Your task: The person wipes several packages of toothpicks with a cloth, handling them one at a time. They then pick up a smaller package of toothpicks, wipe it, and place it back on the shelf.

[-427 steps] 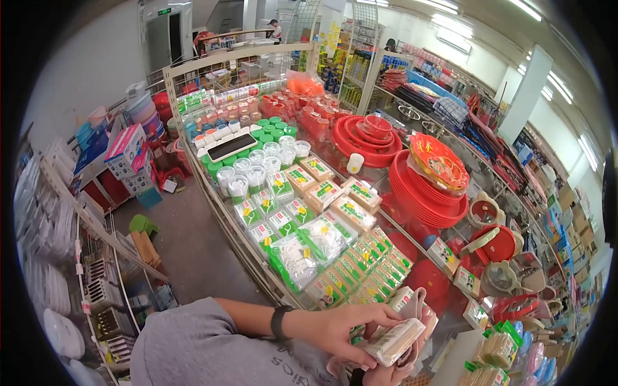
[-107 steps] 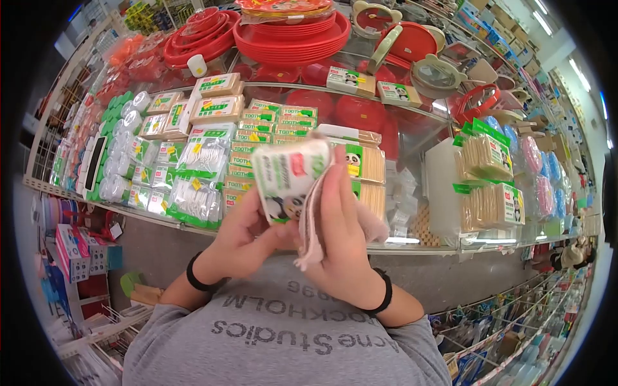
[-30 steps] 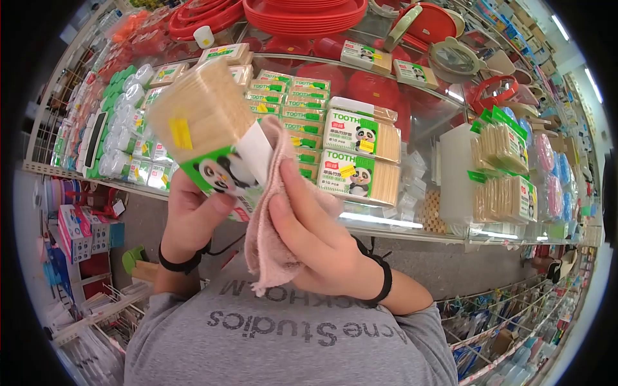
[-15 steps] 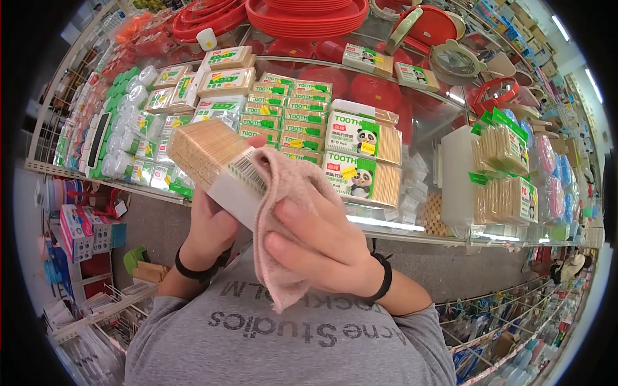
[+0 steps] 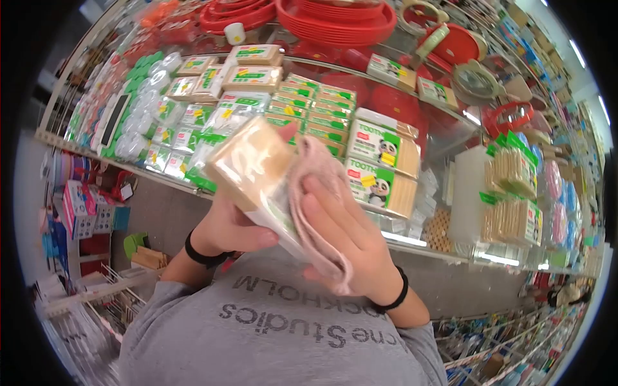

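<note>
A plastic-wrapped pack of toothpicks [image 5: 248, 161] is tilted in front of my chest, its tan end up and to the left. My left hand [image 5: 235, 225] grips it from below and behind, with the thumb along its lower side. Pressed to the pack's right part is a folded pink cloth [image 5: 315, 170], which covers some of the label. My right hand [image 5: 347, 238] is wrapped over this cloth, fingers bent across it. More toothpick packs with panda labels [image 5: 376, 183] stand on the glass shelf just beyond my hands.
Small green-labelled packs [image 5: 328, 119] are stacked on the shelf, with round clear containers [image 5: 138, 122] to their left. Red plastic trays [image 5: 338, 22] sit at the back. Bagged wooden sticks [image 5: 515, 174] stand to the right. The shelf's front edge [image 5: 412, 244] runs close to my hands.
The pack has turned, so its shiny wrapped side faces up more. My right hand and the cloth have slid along it, fingers now flatter. The view has shifted slightly.
</note>
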Available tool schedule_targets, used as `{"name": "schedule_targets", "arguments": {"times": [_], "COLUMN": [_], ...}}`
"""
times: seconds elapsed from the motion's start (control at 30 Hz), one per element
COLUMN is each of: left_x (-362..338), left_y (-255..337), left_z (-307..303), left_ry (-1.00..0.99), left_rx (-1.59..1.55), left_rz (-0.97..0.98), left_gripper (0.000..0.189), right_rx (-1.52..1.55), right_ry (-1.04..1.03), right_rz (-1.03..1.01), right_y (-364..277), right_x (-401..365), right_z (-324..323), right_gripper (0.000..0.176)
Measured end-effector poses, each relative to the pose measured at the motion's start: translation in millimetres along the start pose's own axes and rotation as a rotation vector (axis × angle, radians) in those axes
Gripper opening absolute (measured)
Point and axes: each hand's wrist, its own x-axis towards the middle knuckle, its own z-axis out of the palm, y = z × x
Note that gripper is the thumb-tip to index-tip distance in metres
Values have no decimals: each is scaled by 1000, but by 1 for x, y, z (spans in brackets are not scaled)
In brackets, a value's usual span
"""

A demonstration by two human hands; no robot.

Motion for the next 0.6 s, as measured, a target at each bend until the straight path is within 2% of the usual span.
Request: {"name": "schedule_targets", "arguments": {"times": [0.03,0.07,0.17,0.23,0.27,0.3,0.33,0.37,0.4,0.43,0.47,0.5,0.57,0.6], "left_x": [1,1,7,15,16,17,22,23,25,28,32,37,45,46], "left_y": [0,4,14,17,16,17,25,27,27,26,35,41,50,54], "left_z": [-2,-7,-11,-8,-10,-14,-24,-26,-24,-21,-15,-11,-2,3], "left_ry": [9,-18,74,102,63,28,-122,-111,-104,-101,-98,-103,-192,-201], "left_rx": [35,29,-20,-25,15,62,165,172,367,559,680,674,953,947], "left_rz": [68,55,36,91,117,140,97,96,157,218,250,254,337,346], "left_gripper": [116,115,116,115,114,112,101,101,96,91,84,84,76,76], "right_rx": [12,47,134,219,95,-86,-171,-147,-44,-135,-432,-250,-355,-254], "right_ry": [-19,-6,1,123,250,285,393,559,817,952,1037,1092,852,694], "right_rz": [-29,13,100,202,196,220,344,365,367,343,360,238,244,416], "right_y": [0,2,4,6,2,2,1,1,6,-3,-8,-10,-18,-26], "right_x": [-4,-8,-14,-17,-17,-20,-31,-36,-48,-38,-29,-29,-22,-15], "right_z": [-1,0,-2,-7,-12,-25,-30,-38,-44,-60,-70,-81,-102,-108], "right_gripper": [70,69,63,59,33,31,29,29,33,25,26,30,39,44]}}
